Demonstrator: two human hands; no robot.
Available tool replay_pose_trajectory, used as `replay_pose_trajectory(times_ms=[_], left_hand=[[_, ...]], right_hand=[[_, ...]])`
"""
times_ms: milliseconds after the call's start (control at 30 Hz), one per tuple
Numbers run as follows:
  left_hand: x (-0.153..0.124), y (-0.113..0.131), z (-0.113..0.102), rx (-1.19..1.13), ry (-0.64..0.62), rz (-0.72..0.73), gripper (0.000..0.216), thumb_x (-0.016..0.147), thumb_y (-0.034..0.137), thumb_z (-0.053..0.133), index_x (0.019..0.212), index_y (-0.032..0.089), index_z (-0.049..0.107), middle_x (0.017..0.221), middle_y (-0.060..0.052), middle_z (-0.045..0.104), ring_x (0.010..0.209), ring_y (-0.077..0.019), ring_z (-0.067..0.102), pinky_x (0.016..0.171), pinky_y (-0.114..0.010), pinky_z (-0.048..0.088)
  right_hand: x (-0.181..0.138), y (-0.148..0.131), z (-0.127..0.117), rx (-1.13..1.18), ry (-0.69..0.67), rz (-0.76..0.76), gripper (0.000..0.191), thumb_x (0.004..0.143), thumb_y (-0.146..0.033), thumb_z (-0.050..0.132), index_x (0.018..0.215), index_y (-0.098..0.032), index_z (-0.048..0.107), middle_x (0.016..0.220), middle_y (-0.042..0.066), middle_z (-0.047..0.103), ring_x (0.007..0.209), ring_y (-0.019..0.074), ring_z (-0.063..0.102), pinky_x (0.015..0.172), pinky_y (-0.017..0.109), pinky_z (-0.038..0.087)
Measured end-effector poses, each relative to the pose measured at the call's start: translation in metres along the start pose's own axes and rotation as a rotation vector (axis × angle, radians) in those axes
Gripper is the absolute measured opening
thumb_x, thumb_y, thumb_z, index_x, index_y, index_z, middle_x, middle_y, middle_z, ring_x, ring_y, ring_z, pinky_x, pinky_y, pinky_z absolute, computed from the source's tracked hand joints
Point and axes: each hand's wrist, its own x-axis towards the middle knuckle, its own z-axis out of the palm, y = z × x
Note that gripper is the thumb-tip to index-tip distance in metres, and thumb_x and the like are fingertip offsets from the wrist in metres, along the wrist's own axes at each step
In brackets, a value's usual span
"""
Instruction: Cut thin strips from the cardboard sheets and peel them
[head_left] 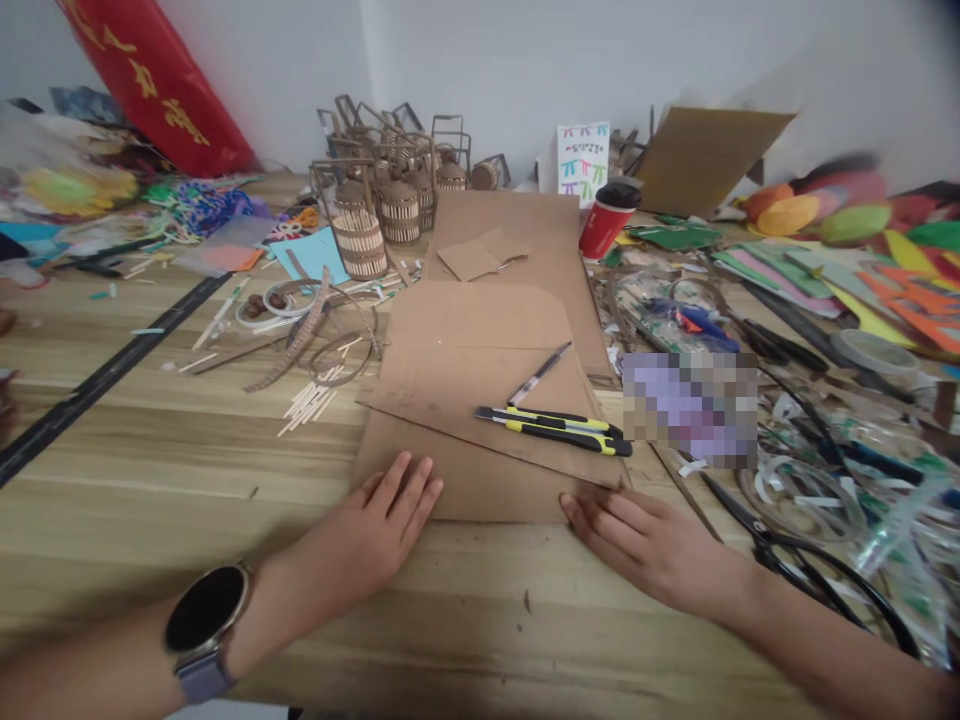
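Observation:
My left hand [394, 515], with a watch [206, 607] on its wrist, lies flat on the near left corner of a brown cardboard sheet [480, 480], fingers stretched out. At the near right corner, my right hand [649, 545] rests with its fingers extended along the edge; its thumb side is partly hidden. Another cut piece of cardboard [472, 365] overlaps the sheet. On top are a yellow-and-black utility knife [555, 430] and a pen [540, 373]. Neither hand touches these two tools.
Scissors [802, 570] and tangled scraps lie close to my right arm. Thin sticks [311, 400] and curled strips [322, 330] are to the left. Behind stand small woven baskets [360, 235], a red cup [607, 222] and a leaning cardboard panel [709, 160]. A person's fingers show at far left.

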Motion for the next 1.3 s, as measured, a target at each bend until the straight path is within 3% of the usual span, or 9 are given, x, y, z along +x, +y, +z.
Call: replay_pose_trajectory(times_ms=[300,467,533,633,700,833,1000,1167,1300], left_hand=[[-0.003,-0.01,-0.006,-0.136,0.014,0.076,0.035,0.092,0.024,0.051,0.123,0.012,0.063,0.127,-0.015,0.064,0.11,-0.0317,0.062,0.075,-0.039,0.05],[0.043,-0.031,-0.004,-0.234,0.156,0.248,0.029,0.098,0.029,0.047,0.081,0.014,0.064,0.073,-0.007,0.067,0.059,-0.0169,0.06,0.047,-0.028,0.038],[0.068,-0.031,0.0,-0.284,0.237,0.325,0.028,0.099,0.026,0.045,0.081,0.014,0.063,0.065,-0.003,0.062,0.052,-0.0151,0.054,0.044,-0.028,0.034],[0.098,-0.023,0.01,-0.423,0.277,0.446,0.027,0.099,0.026,0.044,0.085,0.016,0.065,0.074,-0.004,0.066,0.065,-0.0158,0.059,0.051,-0.029,0.041],[0.111,-0.016,0.018,-0.553,0.288,0.443,0.026,0.099,0.031,0.045,0.101,0.018,0.067,0.102,-0.007,0.071,0.091,-0.0196,0.063,0.074,-0.032,0.05],[0.118,-0.008,0.029,-0.714,0.144,0.449,0.053,0.099,0.047,0.04,0.139,0.014,0.049,0.15,-0.007,0.044,0.142,-0.0269,0.031,0.118,-0.043,0.025],[0.117,-0.008,0.029,-0.776,0.046,0.485,0.06,0.098,0.051,0.04,0.144,0.012,0.043,0.154,-0.007,0.037,0.148,-0.024,0.02,0.122,-0.041,0.015],[0.117,-0.007,0.027,-0.776,0.025,0.477,0.055,0.1,0.044,0.04,0.144,0.011,0.042,0.154,-0.007,0.036,0.147,-0.021,0.023,0.123,-0.037,0.015],[0.117,-0.006,0.029,-0.78,0.035,0.469,0.054,0.1,0.044,0.039,0.143,0.012,0.044,0.154,-0.006,0.038,0.146,-0.0203,0.026,0.122,-0.036,0.016]], right_hand=[[-0.024,-0.017,-0.004,0.355,0.06,0.339,0.039,0.094,-0.01,0.043,0.13,-0.015,0.057,0.114,0.01,0.07,0.11,0.0196,0.064,0.093,0.031,0.056],[-0.038,-0.014,-0.005,0.743,0.084,0.566,0.037,0.092,-0.012,0.047,0.123,-0.025,0.064,0.12,0.007,0.07,0.115,0.0182,0.063,0.094,0.03,0.055],[-0.04,-0.011,-0.005,0.863,0.044,0.67,0.03,0.094,-0.016,0.047,0.112,-0.025,0.07,0.117,0.009,0.071,0.113,0.0199,0.065,0.093,0.034,0.055],[-0.036,-0.005,-0.007,1.032,0.003,0.815,0.027,0.095,-0.028,0.047,0.092,-0.023,0.074,0.109,0.011,0.072,0.106,0.0221,0.067,0.089,0.037,0.055],[-0.031,-0.001,-0.008,1.113,0.005,0.882,0.028,0.094,-0.033,0.049,0.081,-0.021,0.071,0.104,0.012,0.072,0.101,0.0222,0.068,0.086,0.038,0.054],[-0.021,0.007,-0.015,1.201,-0.019,0.897,0.026,0.092,-0.034,0.05,0.072,-0.02,0.061,0.096,0.01,0.069,0.094,0.0214,0.066,0.081,0.036,0.052],[0.004,0.025,-0.024,1.01,-0.142,0.953,0.021,0.092,-0.029,0.044,0.083,-0.02,0.06,0.077,0.004,0.064,0.067,0.0171,0.06,0.058,0.029,0.048],[0.045,0.046,-0.003,0.58,-0.114,0.79,0.027,0.088,-0.025,0.056,0.113,-0.015,0.06,0.111,0.015,0.063,0.105,0.029,0.057,0.092,0.046,0.045],[0.051,0.055,0.009,0.618,-0.169,0.779,0.027,0.083,-0.017,0.06,0.109,-0.015,0.061,0.105,0.013,0.061,0.096,0.0254,0.06,0.087,0.04,0.049]])
